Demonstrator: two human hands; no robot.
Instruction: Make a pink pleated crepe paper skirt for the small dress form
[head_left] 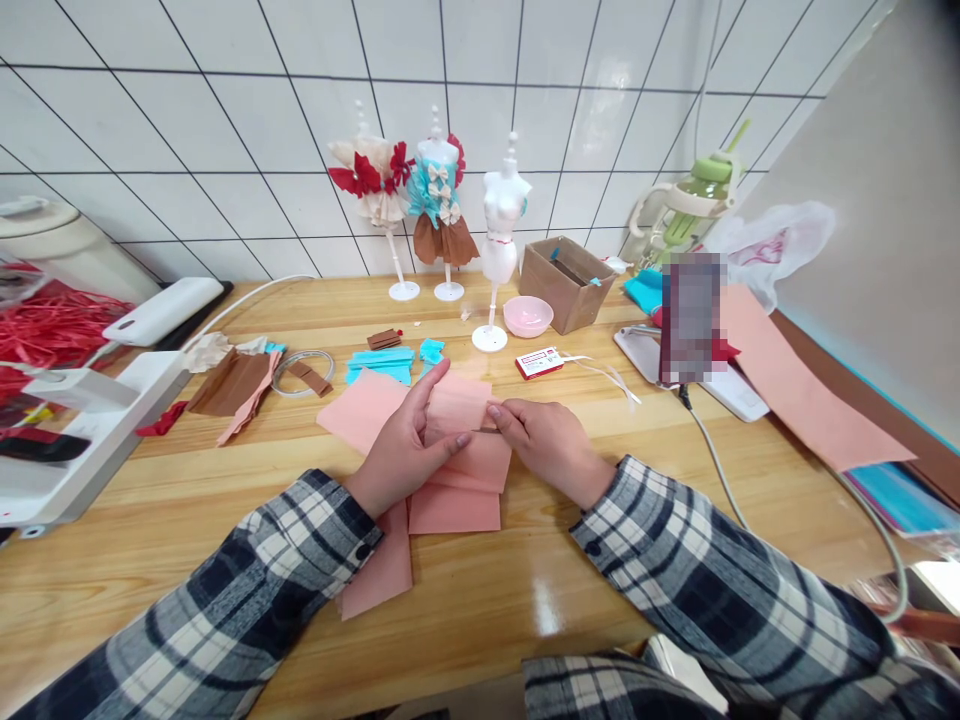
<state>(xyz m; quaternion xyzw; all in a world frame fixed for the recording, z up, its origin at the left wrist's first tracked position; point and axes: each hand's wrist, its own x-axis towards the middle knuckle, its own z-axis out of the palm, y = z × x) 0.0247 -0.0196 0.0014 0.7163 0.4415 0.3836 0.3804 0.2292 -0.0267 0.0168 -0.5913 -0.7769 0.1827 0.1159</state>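
Note:
A small piece of pink crepe paper [459, 402] is held up over the middle of the table. My left hand [405, 440] has it between the thumb and fingers. On its right edge my right hand [547, 440] pinches it with thumb and forefinger. Beneath both hands lie more pink crepe paper sheets [455, 510], overlapping and fanned out; my left hand covers part of them. Just behind are folded blue crepe strips [380, 366] and a small brown folded piece [385, 340].
Three mini dress forms stand by the tiled wall: one in cream and red [382, 205], one in blue and brown [445, 240], one white and undressed [499, 262]. A pink bowl [528, 317], cardboard box [562, 285] and phone on a stand [690, 318] are rightward. A power strip [97, 430] lies left.

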